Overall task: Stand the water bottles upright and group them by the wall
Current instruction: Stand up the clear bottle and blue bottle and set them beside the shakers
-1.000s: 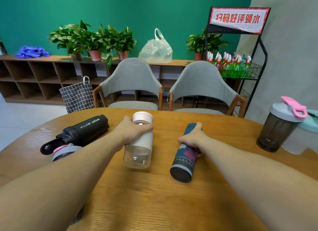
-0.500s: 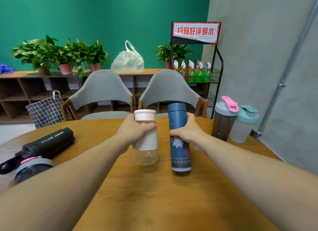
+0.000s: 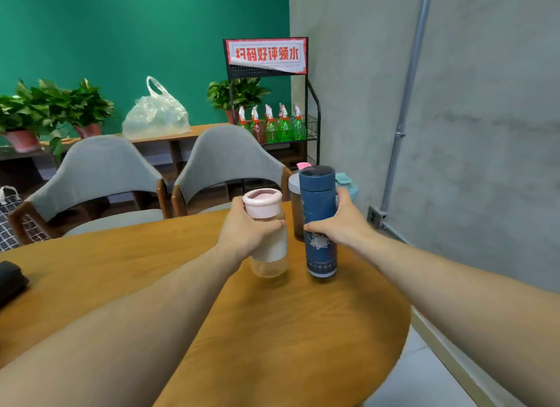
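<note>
Left hand [image 3: 245,230] grips the upright clear bottle [image 3: 268,234] and right hand [image 3: 339,221] the blue bottle [image 3: 319,218], nearing two bottles seemingly standing at 1 o'clock by the wall [image 3: 454,133]; a black bottle [image 3: 10,281] at 9 o'clock remains.

A red-bordered sign [image 3: 266,55] atop the black rack [image 3: 306,118] shows mirrored Chinese characters.

Both forearms are bare from the lower edge of the view up to the wrists, with no sleeve, cuff, watch or band on either. The left hand [image 3: 247,232] and the right hand [image 3: 339,221] are ungloved, and no ring shows on the fingers [image 3: 315,227] that can be seen. Fine hair lies along both forearms below the hands. The nails are turned out of sight.
</note>
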A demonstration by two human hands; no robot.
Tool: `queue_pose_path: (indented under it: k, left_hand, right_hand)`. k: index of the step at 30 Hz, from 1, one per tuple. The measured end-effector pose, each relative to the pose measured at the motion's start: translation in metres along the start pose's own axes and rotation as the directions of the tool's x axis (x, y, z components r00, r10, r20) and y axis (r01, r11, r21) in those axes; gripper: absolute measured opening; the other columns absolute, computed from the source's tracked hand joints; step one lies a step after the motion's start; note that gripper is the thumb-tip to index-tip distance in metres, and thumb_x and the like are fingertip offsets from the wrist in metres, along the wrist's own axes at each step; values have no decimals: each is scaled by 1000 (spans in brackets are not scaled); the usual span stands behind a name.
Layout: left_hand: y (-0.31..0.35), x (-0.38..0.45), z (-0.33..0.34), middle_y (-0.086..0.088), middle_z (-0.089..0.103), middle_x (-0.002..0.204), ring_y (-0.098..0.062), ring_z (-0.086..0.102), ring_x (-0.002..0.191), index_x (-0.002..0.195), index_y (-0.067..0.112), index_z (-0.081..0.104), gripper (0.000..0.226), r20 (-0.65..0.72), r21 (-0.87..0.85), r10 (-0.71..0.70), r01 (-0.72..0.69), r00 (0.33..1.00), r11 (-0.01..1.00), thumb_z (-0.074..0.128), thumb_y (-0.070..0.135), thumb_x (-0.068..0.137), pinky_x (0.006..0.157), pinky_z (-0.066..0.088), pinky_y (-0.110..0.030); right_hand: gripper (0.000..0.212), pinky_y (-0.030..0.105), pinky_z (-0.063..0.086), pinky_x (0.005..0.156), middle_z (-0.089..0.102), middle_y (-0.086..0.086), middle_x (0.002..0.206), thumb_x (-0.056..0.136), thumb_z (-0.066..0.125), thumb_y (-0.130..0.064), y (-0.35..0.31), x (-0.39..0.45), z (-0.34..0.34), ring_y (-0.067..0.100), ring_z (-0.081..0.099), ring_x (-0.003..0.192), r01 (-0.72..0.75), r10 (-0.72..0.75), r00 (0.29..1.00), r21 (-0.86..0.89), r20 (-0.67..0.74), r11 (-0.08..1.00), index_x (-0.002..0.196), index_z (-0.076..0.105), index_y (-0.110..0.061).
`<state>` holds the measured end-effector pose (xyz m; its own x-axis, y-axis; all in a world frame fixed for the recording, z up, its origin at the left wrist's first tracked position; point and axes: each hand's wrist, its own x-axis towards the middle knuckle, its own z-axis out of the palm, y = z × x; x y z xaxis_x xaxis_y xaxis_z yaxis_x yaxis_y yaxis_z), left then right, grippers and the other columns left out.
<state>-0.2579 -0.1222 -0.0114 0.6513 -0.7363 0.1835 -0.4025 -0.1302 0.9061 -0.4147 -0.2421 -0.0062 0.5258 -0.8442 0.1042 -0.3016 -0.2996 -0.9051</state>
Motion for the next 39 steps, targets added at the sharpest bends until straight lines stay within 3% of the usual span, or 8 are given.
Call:
queue_pose_path:
  k: [6, 13, 22, 30, 34, 39]
  left_hand:
    - [13, 8, 54, 6, 56, 123, -19, 55, 112, 129, 31, 42, 74, 40, -9, 28, -28, 999, 1000, 90, 29, 72, 88, 54, -36]
    - [12, 23, 96, 5, 61, 124, -18, 59, 109, 130, 29, 45, 77, 39, -48, 18, -16, 999, 999, 92, 30, 69, 91, 56, -42]
    - [5, 33, 127, 6, 59, 125, -17, 58, 112, 134, 27, 43, 79, 51, -23, 31, -30, 998, 999, 91, 28, 70, 93, 55, -40]
    - [0, 42, 144, 8, 58, 126, -16, 56, 115, 139, 27, 42, 85, 19, 1, 50, -50, 999, 999, 91, 28, 69, 95, 55, -39]
    - [-2, 44, 150, 10, 56, 123, -15, 55, 115, 138, 26, 42, 84, -8, -6, 62, -62, 998, 998, 91, 25, 69, 96, 54, -38]
    - [-8, 44, 155, 12, 55, 119, -13, 55, 111, 129, 34, 41, 77, -30, -40, 39, -40, 999, 998, 90, 23, 70, 86, 49, -29]
  right_hand:
    - [92, 34, 48, 84, 49, 4, 141, 74, 85, -13, 29, 11, -50, 22, 53, 120, 23, -23, 998, -7, -57, 1000, 144, 27, -25]
    - [86, 43, 53, 91, 51, 4, 137, 73, 85, -15, 54, 40, -72, 17, 53, 110, 18, -17, 996, 16, -83, 1000, 139, 31, -25]
    - [80, 21, 46, 65, 47, -7, 114, 75, 83, -12, 82, 71, -72, 11, 50, 100, 14, -10, 998, 58, -66, 998, 135, 33, -23]
    - [88, 31, 51, 78, 49, -4, 126, 76, 82, -10, 87, 87, -75, 14, 51, 107, 6, -6, 1000, 42, 4, 999, 142, 27, -29]
    - [88, 31, 52, 77, 51, -2, 129, 76, 81, -10, 89, 90, -76, 14, 52, 106, 5, -5, 1000, 2, 24, 1000, 142, 26, -30]
    - [88, 32, 56, 77, 53, -2, 125, 74, 84, -16, 91, 91, -77, 16, 56, 104, 23, -22, 1000, -43, 22, 999, 139, 27, -31]
